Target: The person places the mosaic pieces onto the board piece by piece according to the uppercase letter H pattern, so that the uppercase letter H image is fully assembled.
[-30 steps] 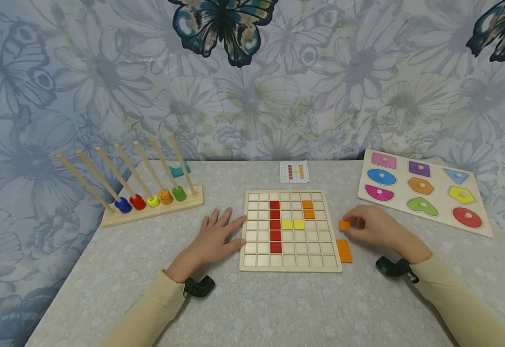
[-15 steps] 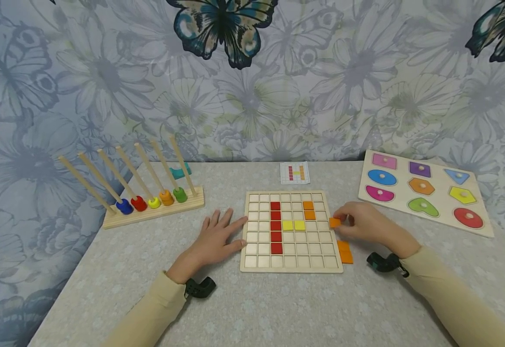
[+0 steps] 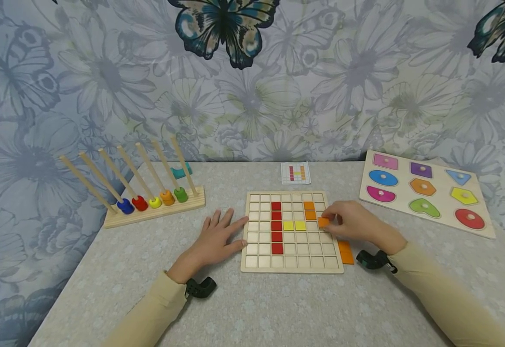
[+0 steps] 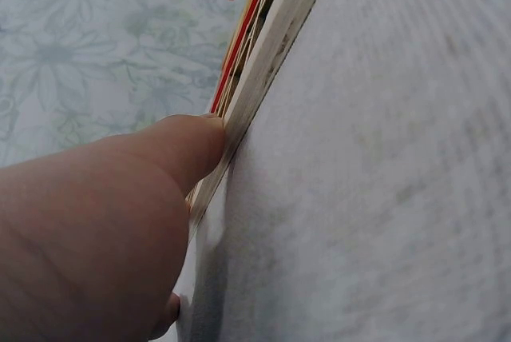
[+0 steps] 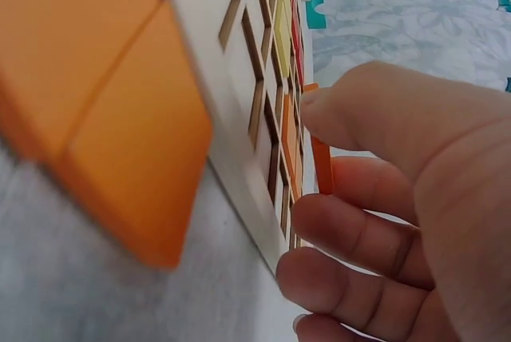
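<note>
My right hand (image 3: 351,220) pinches an orange square tile (image 3: 323,222) between thumb and fingers, over the right side of the wooden grid board (image 3: 291,267); the right wrist view shows this tile (image 5: 322,165) tilted on edge. My left hand (image 3: 215,241) lies spread on the table, its thumb and index fingertip touching the board's left edge. In the board sit a column of red tiles (image 3: 276,227), two yellow tiles (image 3: 294,225) and two orange tiles (image 3: 310,210). Loose orange tiles (image 3: 346,252) lie against the board's right edge.
Behind the board lies a pattern card (image 3: 295,173). To the left stands a wooden peg stand (image 3: 156,210) with colored rings and a teal piece (image 3: 178,172) behind it. A shape puzzle board (image 3: 441,212) lies at the right, before the patterned wall (image 3: 252,96).
My right hand has carried the orange tile leftward, from beside the board to over its right columns. The left hand stays in place.
</note>
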A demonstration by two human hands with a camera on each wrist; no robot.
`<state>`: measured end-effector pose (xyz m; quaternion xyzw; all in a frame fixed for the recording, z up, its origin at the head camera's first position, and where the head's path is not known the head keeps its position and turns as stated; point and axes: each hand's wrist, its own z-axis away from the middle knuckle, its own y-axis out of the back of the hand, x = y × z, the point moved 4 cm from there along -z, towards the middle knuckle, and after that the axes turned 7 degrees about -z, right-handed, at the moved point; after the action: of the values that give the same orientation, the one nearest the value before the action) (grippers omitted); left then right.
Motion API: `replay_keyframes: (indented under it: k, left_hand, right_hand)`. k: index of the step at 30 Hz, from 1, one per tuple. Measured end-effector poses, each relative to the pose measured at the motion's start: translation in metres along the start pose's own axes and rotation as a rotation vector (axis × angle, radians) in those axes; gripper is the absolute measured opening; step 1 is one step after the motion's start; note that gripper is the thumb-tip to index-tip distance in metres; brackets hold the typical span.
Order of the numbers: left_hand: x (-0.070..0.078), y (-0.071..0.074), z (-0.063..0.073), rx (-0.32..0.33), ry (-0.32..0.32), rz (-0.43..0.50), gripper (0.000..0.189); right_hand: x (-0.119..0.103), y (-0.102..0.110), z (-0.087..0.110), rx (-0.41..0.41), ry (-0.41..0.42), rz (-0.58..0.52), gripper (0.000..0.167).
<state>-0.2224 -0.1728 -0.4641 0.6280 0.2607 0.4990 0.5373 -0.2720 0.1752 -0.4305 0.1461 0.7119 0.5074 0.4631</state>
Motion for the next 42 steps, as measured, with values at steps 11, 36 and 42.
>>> replay_keyframes:
  k: [11,36,42]
  left_hand:
    - [0.001,-0.001,0.000,-0.004,0.003,-0.001,0.063]
    - [-0.003,-0.003,-0.001,0.003,0.000,-0.005,0.063]
    - [-0.002,-0.002,-0.001,0.003,0.000,0.002,0.064]
  right_hand:
    - [-0.005,-0.004,-0.007,0.000,0.033,-0.005,0.025]
    - [-0.010,-0.010,-0.012,-0.015,0.046,0.029,0.025]
    - [-0.013,-0.013,-0.014,-0.012,0.067,0.048,0.023]
